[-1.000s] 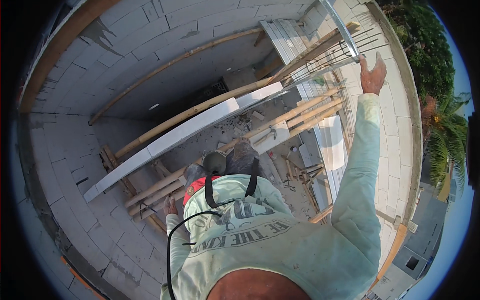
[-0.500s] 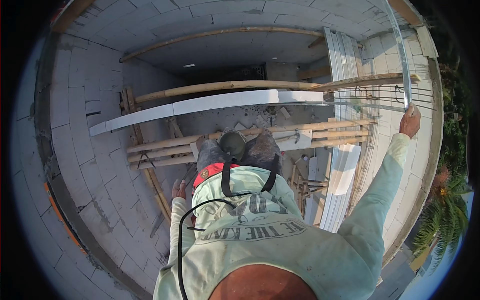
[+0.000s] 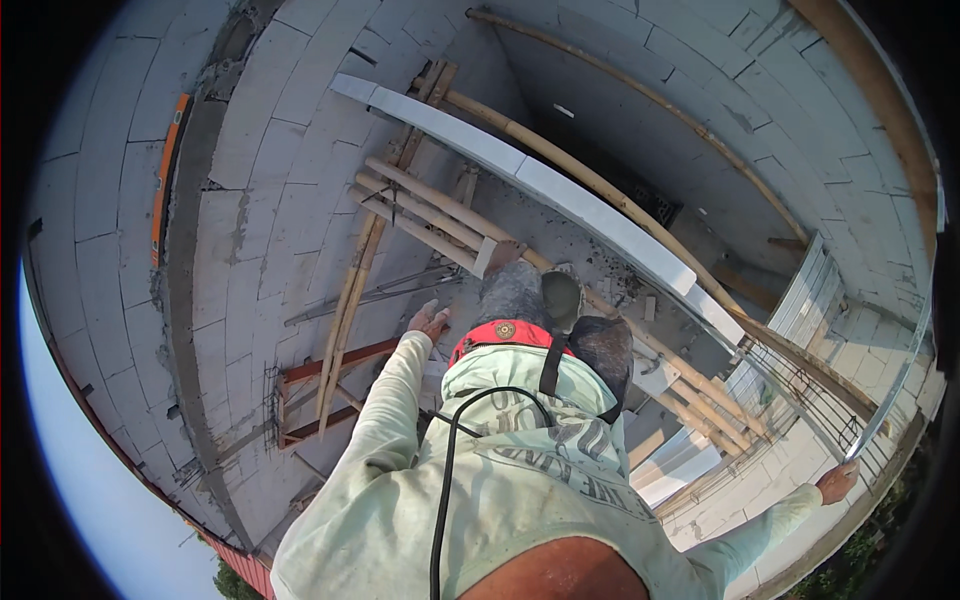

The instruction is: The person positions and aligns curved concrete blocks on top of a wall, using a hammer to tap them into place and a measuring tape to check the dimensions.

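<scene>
At the far right, my right hand (image 3: 838,481) is closed around the lower end of a long, thin silvery metal bar (image 3: 897,383), which runs up along the right rim of the view. My left hand (image 3: 429,320) hangs to the left of my waist, fingers apart and nothing in it. Beside my knees, a dark bucket (image 3: 562,300) with grey contents stands between my legs. Beyond it stretches a row of pale blocks (image 3: 590,212), end to end, crossing the space diagonally.
Bamboo poles (image 3: 430,215) form scaffolding around my legs. An orange spirit level (image 3: 170,180) rests along the left wall of grey blocks (image 3: 240,240). Bare reinforcing bars (image 3: 800,385) jut near the right wall. Lower left is a reddish-brown frame (image 3: 335,375).
My view has turned left, so the scene appears tilted and the spirit level shows more fully. My left hand has moved outward from my side. My right hand keeps hold of the metal bar.
</scene>
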Demonstrator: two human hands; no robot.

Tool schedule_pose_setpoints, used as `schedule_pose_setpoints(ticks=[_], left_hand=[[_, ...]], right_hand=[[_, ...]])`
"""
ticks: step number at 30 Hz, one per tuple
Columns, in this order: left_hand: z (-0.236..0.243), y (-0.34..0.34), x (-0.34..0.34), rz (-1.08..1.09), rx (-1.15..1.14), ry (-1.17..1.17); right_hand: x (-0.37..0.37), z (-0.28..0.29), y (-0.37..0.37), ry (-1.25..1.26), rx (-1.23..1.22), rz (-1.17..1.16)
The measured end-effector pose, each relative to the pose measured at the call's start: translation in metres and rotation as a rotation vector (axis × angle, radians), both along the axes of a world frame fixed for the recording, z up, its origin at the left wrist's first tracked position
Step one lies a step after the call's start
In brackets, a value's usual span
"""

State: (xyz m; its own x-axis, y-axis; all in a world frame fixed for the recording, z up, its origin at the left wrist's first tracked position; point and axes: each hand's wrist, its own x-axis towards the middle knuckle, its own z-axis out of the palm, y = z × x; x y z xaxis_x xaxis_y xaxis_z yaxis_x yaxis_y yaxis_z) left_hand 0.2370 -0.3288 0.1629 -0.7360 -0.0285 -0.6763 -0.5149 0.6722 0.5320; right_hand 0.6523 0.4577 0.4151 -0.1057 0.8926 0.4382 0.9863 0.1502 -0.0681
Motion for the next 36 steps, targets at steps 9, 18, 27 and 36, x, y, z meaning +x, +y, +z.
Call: schedule_pose_setpoints(ticks=[9, 18, 27, 36], left_hand=[[-0.019, -0.033, 0.02, -0.16, -0.195, -0.107], [-0.018, -0.065, -0.095, -0.089, -0.153, -0.138], [-0.07, -0.192, -0.22, -0.326, -0.203, 0.15], [-0.043, -0.195, -0.298, -0.302, -0.402, 0.087]], right_hand=[[0.013, -0.01, 0.013, -0.115, -0.001, -0.006], [-0.017, -0.001, -0.054, -0.438, 0.367, 0.161], [-0.188, -0.127, -0.328, -0.181, -0.429, 0.197], [-0.194, -0.17, -0.519, -0.237, -0.94, 0.094]])
